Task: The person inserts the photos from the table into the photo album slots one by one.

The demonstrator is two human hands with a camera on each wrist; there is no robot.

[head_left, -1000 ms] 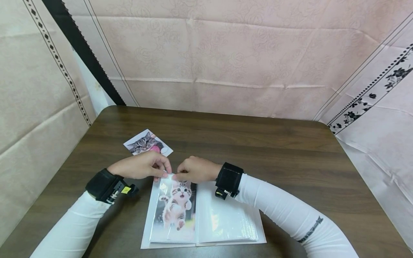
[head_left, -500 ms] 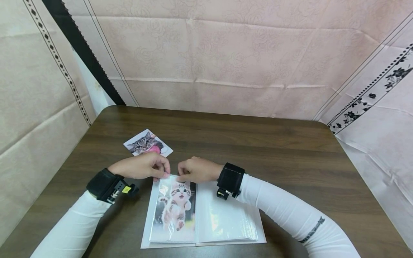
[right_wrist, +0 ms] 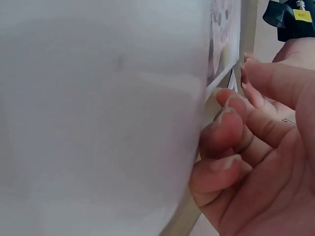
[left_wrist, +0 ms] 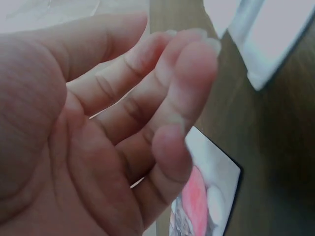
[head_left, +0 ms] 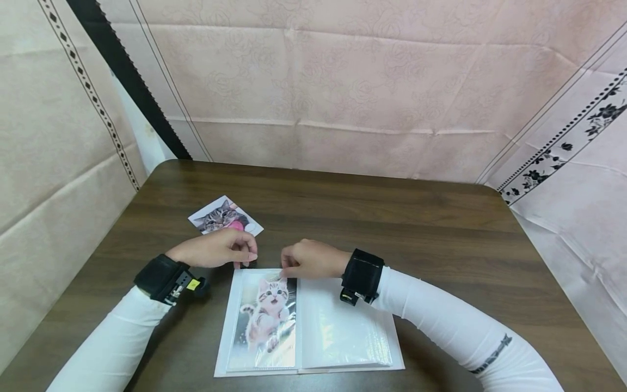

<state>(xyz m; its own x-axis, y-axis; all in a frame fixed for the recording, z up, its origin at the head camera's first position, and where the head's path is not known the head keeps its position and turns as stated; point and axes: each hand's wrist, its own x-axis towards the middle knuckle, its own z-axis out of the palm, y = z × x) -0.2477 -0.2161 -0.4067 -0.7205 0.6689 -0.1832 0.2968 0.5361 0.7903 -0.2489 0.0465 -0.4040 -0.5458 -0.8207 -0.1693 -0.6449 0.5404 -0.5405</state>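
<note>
A photo album (head_left: pixel 306 372) lies open on the table, its left page holding a kitten photo (head_left: pixel 266 316) in a clear plastic sleeve (head_left: pixel 237 356). At the top edge of that page, my right hand (head_left: pixel 313 259) pinches the sleeve's edge near the spine, thumb in front and the other fingers curled. In the right wrist view a thin white edge shows between thumb and forefinger. My left hand (head_left: pixel 215 247) hovers just beyond the page's top left corner. Its palm (left_wrist: pixel 93 177) and loosely bent fingers hold nothing in the left wrist view.
A second cat photo (head_left: pixel 222 214) with a pink ball in it lies beyond my left hand. The album's right page (head_left: pixel 343 332) has a glossy blank sleeve. A cloth (head_left: pixel 318 81) hangs behind the dark wooden table (head_left: pixel 416 218).
My right hand has slid right along the page's top edge toward the spine. The left hand has let go of the page corner and lifted slightly. Glare on the sleeve has shifted.
</note>
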